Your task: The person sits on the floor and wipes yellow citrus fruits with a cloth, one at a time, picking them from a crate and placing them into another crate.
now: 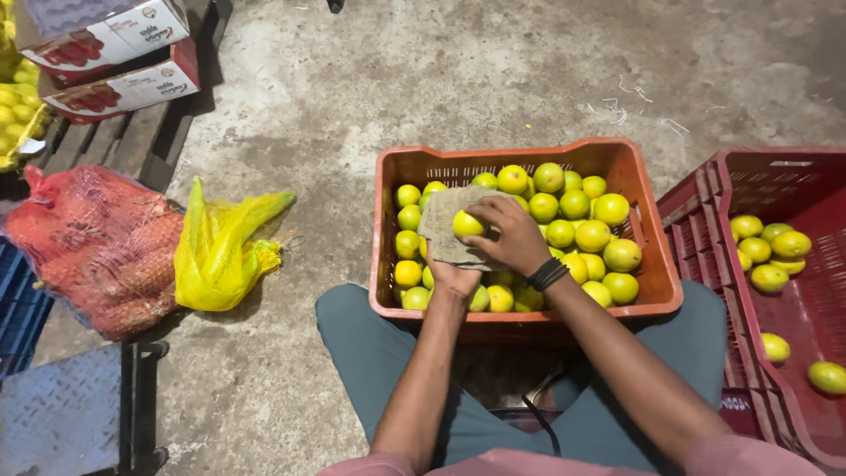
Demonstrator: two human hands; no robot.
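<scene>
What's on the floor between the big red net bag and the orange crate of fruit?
In the head view, a crumpled yellow mesh bag lies on the concrete between the red net bag and the orange crate.

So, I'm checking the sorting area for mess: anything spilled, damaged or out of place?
Nothing stands out. The fruit sits inside the orange crate and the red crate; none lies loose on the floor. The right hand holds one fruit over a cloth.

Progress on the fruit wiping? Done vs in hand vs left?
Done, apparently: a few fruits lie in the red crate on the right. In hand: the right hand holds one yellow-green fruit against the cloth on the left hand. Left: the orange crate is nearly full, so most remains.
</scene>
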